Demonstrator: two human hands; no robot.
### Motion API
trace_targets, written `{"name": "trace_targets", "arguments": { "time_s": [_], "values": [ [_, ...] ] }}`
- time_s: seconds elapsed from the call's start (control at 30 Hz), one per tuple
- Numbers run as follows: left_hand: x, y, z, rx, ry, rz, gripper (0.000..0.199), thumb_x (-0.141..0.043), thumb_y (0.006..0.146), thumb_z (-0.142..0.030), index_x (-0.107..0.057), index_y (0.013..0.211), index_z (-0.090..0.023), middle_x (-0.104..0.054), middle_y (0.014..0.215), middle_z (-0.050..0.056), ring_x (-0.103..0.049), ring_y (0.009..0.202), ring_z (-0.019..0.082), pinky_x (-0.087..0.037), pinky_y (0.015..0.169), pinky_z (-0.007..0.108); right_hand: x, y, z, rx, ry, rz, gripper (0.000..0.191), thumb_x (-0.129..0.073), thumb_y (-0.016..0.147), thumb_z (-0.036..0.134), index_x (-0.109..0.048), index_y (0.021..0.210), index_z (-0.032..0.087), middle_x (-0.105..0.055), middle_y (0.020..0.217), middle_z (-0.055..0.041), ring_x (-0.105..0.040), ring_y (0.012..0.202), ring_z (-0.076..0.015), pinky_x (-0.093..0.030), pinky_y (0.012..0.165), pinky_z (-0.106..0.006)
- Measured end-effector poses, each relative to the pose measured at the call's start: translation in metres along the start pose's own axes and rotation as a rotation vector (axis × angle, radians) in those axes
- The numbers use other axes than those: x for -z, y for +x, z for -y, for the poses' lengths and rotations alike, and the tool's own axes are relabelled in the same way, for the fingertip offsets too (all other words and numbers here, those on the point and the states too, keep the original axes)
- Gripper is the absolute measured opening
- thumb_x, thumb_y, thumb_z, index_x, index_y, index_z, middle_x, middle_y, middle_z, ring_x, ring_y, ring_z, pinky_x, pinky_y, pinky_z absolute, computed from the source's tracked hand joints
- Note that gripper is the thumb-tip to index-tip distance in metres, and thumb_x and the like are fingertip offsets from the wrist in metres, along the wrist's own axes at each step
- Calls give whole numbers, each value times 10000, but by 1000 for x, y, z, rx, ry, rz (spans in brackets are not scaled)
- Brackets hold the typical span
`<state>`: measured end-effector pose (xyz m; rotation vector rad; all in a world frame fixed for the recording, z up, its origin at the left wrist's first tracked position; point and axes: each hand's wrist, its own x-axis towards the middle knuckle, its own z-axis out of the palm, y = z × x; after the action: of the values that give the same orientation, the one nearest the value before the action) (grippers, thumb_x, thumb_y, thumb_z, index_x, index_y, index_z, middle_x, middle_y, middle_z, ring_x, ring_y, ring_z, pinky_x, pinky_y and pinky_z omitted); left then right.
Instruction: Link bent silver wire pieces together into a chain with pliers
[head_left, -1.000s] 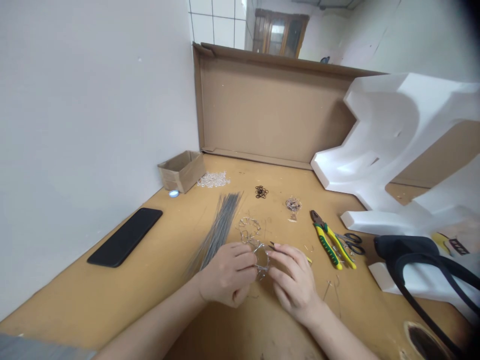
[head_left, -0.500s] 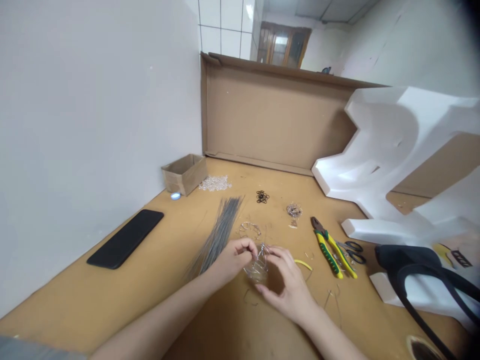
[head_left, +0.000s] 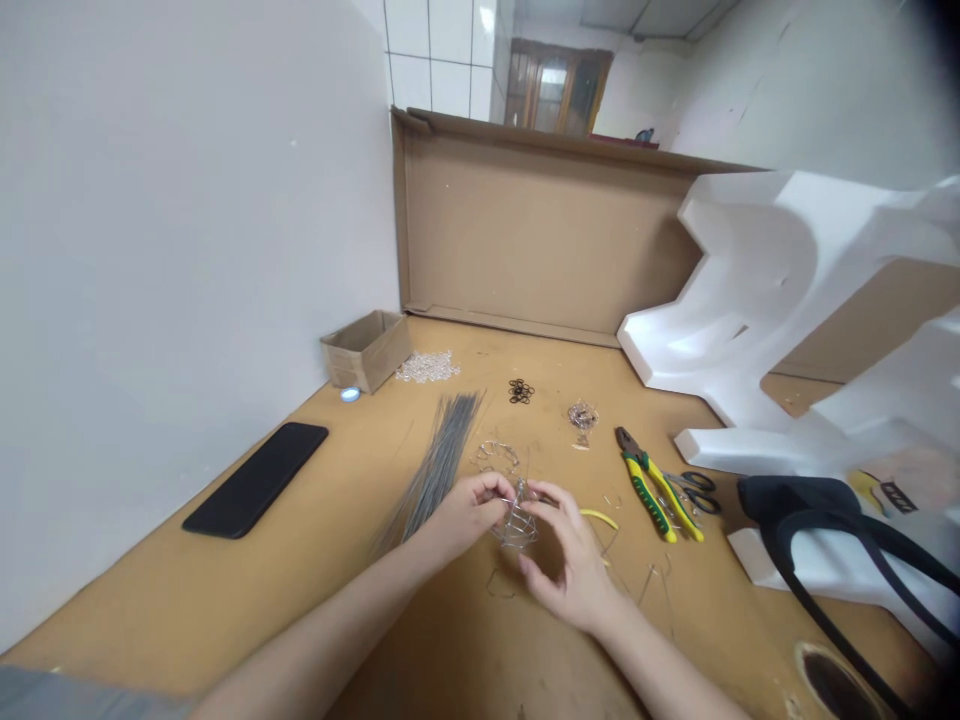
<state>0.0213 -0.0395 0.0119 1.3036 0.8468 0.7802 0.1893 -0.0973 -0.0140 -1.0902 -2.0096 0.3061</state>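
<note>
My left fingers (head_left: 491, 488) and right fingers (head_left: 544, 497) grip a small wire cage (head_left: 517, 530) above the tabletop (head_left: 225, 600), just beside a bundle of thin wire rods (head_left: 439, 475).

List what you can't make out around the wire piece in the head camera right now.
In the head view:
- Wire frame: its top is hidden by the fingers of the left hand and right hand; its joints are too small to read.
- Yellow curved piece: one end is hidden behind the right hand, so what it is cannot be told.
- Black rings: too small to count.
- Black strap: cut off by the right edge.
</note>
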Motion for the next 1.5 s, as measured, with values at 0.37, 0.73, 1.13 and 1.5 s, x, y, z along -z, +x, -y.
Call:
{"name": "trace_targets", "arguments": {
  "time_s": [0.37,0.73,1.13,1.5],
  "values": [
    [3,7,-6,65,-220,57,290,-707,632,-294,-495,772,-154,-510,597,-42,-467,525,71,-345,509,199,-6,4,-9,-155,215,-137,293,-587,779,238,-520,1064,243,-480,1136,-93,-507,1045,-211,-487,818,-346],
    [-15,10,5,59,-632,68,233,-685,680,-228,-499,795,-148,-492,638,-31,-458,581,66,-328,544,189,-3,16,-1,-312,215,-195,371,-374,901,351,-397,1247,220,-480,1222,-96,-466,1118,-204,-402,940,-380],
    [-11,4,17,-13,-691,-5,217,-673,706,-226,-489,789,-147,-488,649,-33,-446,584,58,-325,551,183,4,11,-5,-316,186,-368,187,-422,884,294,-548,980,193,-569,930,-66,-559,876,-187,-463,763,-338],
    [-8,-1,7,4,-639,50,206,-678,690,-237,-507,764,-149,-510,639,-36,-443,556,58,-312,559,204,13,11,10,-276,169,-326,139,-466,860,242,-567,945,198,-612,817,-55,-588,774,-180,-476,692,-308]
  ]
}}
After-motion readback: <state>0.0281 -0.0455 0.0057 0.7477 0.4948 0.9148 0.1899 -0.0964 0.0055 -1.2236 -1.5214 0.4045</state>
